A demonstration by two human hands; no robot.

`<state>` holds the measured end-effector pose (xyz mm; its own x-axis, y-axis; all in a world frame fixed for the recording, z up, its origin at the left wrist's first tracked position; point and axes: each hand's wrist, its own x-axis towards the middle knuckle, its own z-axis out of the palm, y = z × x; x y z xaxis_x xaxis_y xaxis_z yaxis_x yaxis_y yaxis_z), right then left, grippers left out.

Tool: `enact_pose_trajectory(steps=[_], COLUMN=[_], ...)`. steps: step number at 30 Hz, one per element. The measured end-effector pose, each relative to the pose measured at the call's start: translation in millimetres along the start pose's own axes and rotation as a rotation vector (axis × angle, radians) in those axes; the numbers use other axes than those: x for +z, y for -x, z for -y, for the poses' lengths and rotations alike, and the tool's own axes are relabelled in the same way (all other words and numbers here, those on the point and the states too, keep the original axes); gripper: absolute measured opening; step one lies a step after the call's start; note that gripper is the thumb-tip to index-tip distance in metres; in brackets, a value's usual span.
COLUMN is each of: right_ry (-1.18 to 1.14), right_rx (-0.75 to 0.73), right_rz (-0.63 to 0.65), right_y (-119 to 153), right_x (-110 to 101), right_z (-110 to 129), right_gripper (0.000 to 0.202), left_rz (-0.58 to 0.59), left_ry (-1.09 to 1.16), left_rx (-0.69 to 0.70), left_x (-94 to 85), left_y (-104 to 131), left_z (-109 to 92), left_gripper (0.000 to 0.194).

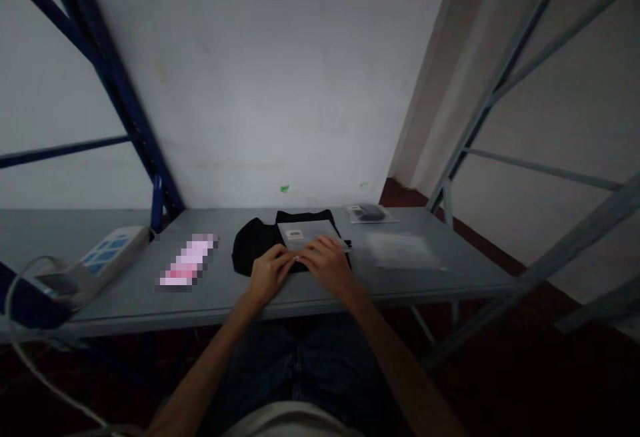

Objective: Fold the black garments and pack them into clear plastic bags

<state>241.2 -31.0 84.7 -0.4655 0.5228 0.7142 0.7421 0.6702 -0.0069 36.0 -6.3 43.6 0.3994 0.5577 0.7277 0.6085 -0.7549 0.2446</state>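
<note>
A frosted plastic bag (315, 227) with a small white printed label (294, 234) lies over folded black cloth (251, 244). My left hand (267, 274) pinches the bag's near edge with thumb and fingers. Right beside it, my right hand (327, 264) is bent over the same edge, its fingers lying across the bag's near right part. The fingertips of both hands nearly meet at the edge. What exactly is between them is too small to see.
On the right of the grey table (225, 304) lie another clear plastic bag (403, 250) and a bagged dark item (370, 213). To the left are a blurred-out pink item (187, 260) and a white power strip (113, 254) with a cable. Metal posts (120, 90) frame the table.
</note>
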Motion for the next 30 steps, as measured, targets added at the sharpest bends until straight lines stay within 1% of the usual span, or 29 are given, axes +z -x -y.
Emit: enact_pose_trajectory(steps=[4, 9, 10, 12, 14, 17, 21, 26, 30], right_ry=[0.018, 0.060, 0.068, 0.073, 0.065, 0.052, 0.046, 0.024, 0.033], right_rx=[0.047, 0.154, 0.170, 0.184, 0.180, 0.188, 0.206, 0.234, 0.269], right_rz=[-0.031, -0.094, -0.105, -0.110, -0.101, -0.105, -0.108, -0.101, -0.076], right_y=[3.7, 16.5, 19.0, 22.9, 24.5, 23.8, 22.4, 25.3, 29.0], right_x=[-1.5, -14.9, -18.1, -23.0, -24.9, -23.0, -20.7, -23.3, -23.8], right_z=[-20.3, -59.3, -65.5, -74.0, -77.3, -76.6, -76.3, -81.6, -85.9], right_gripper=[0.010, 0.011, 0.011, 0.011, 0.011, 0.011, 0.014, 0.016, 0.016], left_rz=[-0.078, -0.254, -0.272, -0.270, -0.260, -0.289, -0.285, -0.305, -0.284], left_ry=[0.064, 0.101, 0.104, 0.101, 0.092, 0.085, 0.109, 0.127, 0.110], left_rx=[-0.037, -0.170, -0.185, -0.186, -0.169, -0.172, -0.188, -0.237, -0.241], left_x=[-5.1, -13.6, -14.9, -16.3, -16.6, -16.1, -16.0, -15.7, -15.8], left_y=[-1.5, -2.2, -1.9, -1.0, 0.0, 0.3, -0.2, 0.2, -0.3], left_z=[-3.7, -0.2, 1.3, 3.9, 4.9, 3.4, 1.5, 4.8, 5.1], left_gripper=[0.029, 0.024, 0.023, 0.022, 0.021, 0.020, 0.020, 0.020, 0.022])
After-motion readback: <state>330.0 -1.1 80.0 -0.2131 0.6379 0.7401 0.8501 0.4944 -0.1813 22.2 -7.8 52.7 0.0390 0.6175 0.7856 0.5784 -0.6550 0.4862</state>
